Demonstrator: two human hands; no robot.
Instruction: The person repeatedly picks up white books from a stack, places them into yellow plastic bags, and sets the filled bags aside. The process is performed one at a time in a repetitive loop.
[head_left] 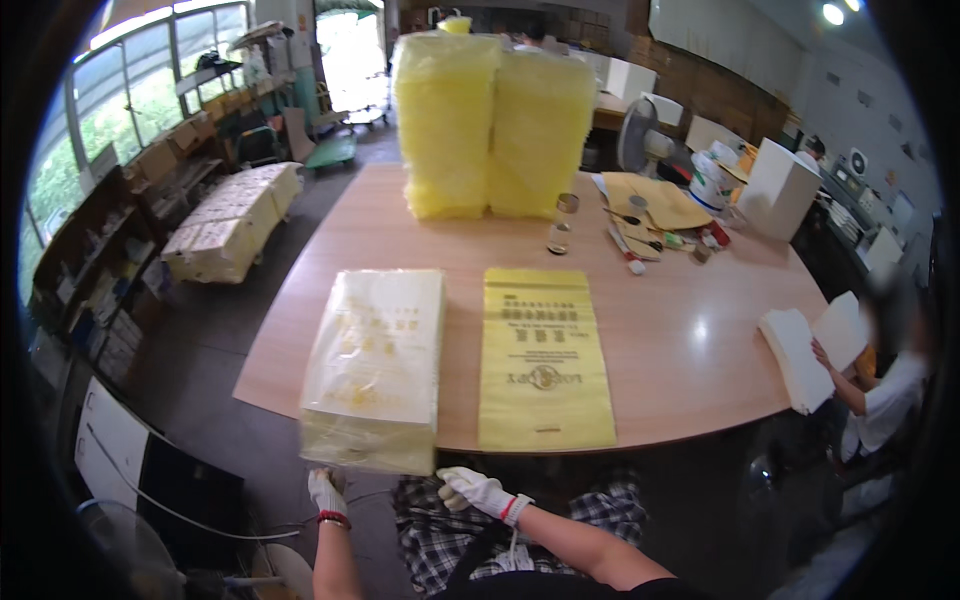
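Note:
A stack of white paper (385, 310) lies inside a clear yellowish plastic bag (370, 440) with yellow printing, at the table's near edge. The loose end of the bag hangs over that edge. My left hand (328, 491), in a white knit glove, is closed at the bag's near left corner. At the near right corner, my gloved right hand (476, 491) has its fingers curled in against the plastic. Just right of the bag, a flat pile of printed yellow bags (545, 370) lies on the table.
Two tall yellow stacks (447, 130) stand at the table's (690, 330) far side. Beside them are a glass jar (562, 225), brown paper (655, 200) and a white bucket (712, 178). On the right, another person's hand (822, 355) holds a white paper stack (795, 360).

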